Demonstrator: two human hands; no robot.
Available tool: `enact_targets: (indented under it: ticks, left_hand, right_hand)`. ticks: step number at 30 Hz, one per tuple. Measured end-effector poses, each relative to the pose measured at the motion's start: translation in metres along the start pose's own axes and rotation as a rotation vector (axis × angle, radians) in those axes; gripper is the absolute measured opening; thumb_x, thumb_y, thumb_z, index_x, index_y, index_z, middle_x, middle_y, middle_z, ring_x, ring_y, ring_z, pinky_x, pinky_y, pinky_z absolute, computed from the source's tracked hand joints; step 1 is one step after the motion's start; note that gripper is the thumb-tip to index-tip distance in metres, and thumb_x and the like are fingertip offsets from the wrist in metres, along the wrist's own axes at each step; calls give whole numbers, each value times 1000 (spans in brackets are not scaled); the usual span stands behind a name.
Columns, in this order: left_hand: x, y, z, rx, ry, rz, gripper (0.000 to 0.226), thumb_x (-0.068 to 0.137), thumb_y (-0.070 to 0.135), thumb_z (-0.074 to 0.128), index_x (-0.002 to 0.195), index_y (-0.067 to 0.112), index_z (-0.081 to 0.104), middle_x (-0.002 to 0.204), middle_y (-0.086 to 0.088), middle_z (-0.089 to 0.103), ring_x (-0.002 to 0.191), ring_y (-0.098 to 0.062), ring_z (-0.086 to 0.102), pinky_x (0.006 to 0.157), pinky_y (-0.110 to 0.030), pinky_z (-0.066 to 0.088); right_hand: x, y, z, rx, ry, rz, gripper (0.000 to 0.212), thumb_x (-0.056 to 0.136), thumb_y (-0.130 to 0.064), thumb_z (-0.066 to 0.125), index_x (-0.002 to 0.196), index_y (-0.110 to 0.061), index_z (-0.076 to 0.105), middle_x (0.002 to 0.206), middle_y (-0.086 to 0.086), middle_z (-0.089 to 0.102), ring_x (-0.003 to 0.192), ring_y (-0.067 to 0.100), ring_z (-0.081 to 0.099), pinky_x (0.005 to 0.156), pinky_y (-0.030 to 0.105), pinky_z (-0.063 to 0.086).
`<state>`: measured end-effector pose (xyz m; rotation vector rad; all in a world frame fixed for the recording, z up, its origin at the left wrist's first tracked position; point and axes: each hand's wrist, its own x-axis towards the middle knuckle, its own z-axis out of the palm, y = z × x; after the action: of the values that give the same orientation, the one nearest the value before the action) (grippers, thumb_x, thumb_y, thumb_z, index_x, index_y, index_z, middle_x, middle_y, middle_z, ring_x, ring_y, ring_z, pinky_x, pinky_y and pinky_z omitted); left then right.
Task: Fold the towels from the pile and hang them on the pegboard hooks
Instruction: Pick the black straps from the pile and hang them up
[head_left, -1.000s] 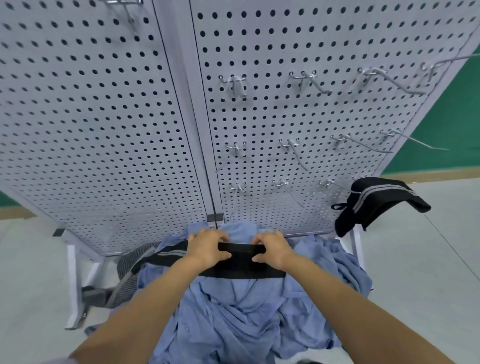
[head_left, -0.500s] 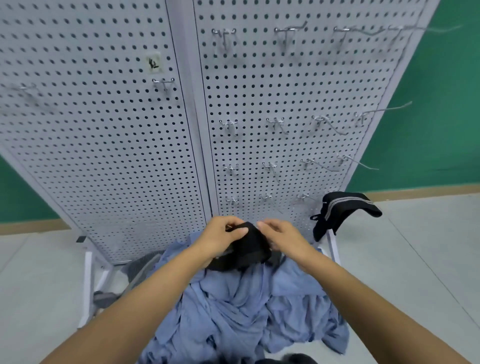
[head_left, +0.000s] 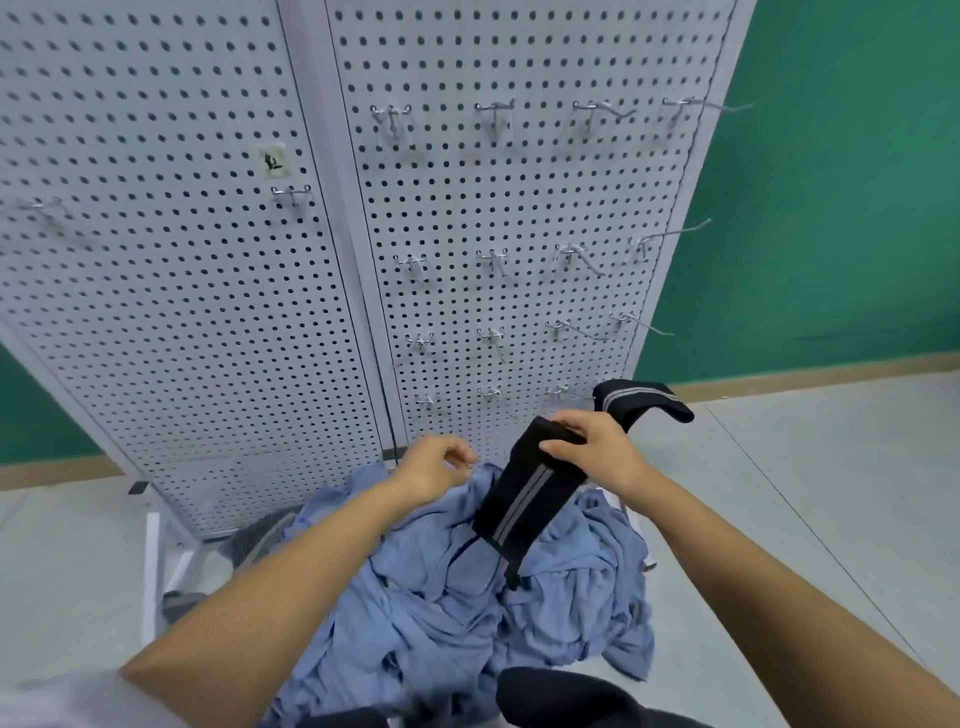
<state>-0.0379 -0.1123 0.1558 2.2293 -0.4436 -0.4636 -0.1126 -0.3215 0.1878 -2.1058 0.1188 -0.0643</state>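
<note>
Since half a second ago the black towel (head_left: 535, 486) has left the left hand and now hangs as a folded strip, grey stripes running down it, from the right hand (head_left: 597, 447) alone. That hand's thumb and fingers pinch the top edge, near the lower right of the pegboard (head_left: 208, 312). The towel's bottom end, with a small loop, dangles over the blue pile (head_left: 441, 613). To its left, the left hand (head_left: 436, 462) hovers above the pile, fingers loosely curled and holding nothing. Just beyond the right hand, a second black striped towel (head_left: 647, 402) is already draped over a hook at the board's lower right corner. So one towel appears hung, and the one in hand looks folded and ready to go up. Many hooks (head_left: 492, 338) higher on the board stand bare. By the look of it, most of the job is left: hang this strip, then work through the big blue pile and a grey striped cloth (head_left: 260, 535) showing at its left edge.
</note>
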Motion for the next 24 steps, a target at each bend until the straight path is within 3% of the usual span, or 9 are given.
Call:
enact_targets:
  ticks: [5,8,9,11,13,14,17,21,24]
  left_hand:
    - [45,-38,33,363,-219,61,52,85,-3,57,134,13,49,132,-2,50,118,-23,52,94,-29,42]
    - [78,-47,67,320,-250,155,18,88,-3,50,92,5,66,86,-7,70,77,-17,68,68,-26,54]
    - [84,-44,74,212,-252,108,24,91,-4,47,79,3,66,71,-8,68,62,-13,65,59,-22,51]
    - [89,-46,81,428,-270,189,26,88,-10,47,80,3,69,79,-11,67,71,-10,58,64,-24,46]
    - [102,-64,92,313,-247,143,31,77,-16,50,74,10,67,85,-15,65,79,-18,56,72,-47,44]
    - [102,-67,92,292,-274,93,28,76,-13,52,71,11,66,86,-16,66,81,-22,59,84,-40,53]
    - [96,-76,83,441,-177,-2,15,86,7,55,80,17,64,98,-13,69,89,-24,62,79,-28,46]
    - [92,-100,70,561,-165,-191,18,92,12,52,91,4,68,93,-12,65,102,-30,61,80,-30,44]
    - [88,-92,60,574,-241,-208,29,88,10,59,61,16,51,72,-4,52,74,-22,56,62,-25,38]
  right_hand:
    - [7,15,-13,64,-111,-69,9,87,0,65,94,-5,68,82,-3,66,74,2,63,74,17,51]
    - [15,22,-21,98,-128,-94,13,86,0,65,92,-10,68,83,-5,68,77,4,65,74,18,51]
    - [17,23,-24,101,-127,-98,14,86,0,65,91,-12,69,83,-6,69,77,4,65,74,17,51]
    - [21,27,-30,113,-108,-99,16,86,1,64,90,-14,69,81,-8,70,76,1,65,71,14,49]
    - [23,29,-38,102,-73,-106,17,86,1,65,90,-16,68,84,-7,69,76,-1,64,70,11,47]
    - [24,31,-42,88,-55,-109,18,86,0,65,90,-17,68,85,-7,69,76,-2,64,70,11,47]
    - [23,32,-51,75,36,-117,23,86,0,65,86,-23,66,83,-7,67,72,-7,61,69,8,45]
    - [21,26,-63,124,130,-136,22,87,-2,64,85,-23,67,76,-12,68,70,-2,62,67,10,47]
    - [21,10,-66,58,171,-167,18,87,-5,66,87,-23,67,79,-11,68,69,-2,61,67,11,47]
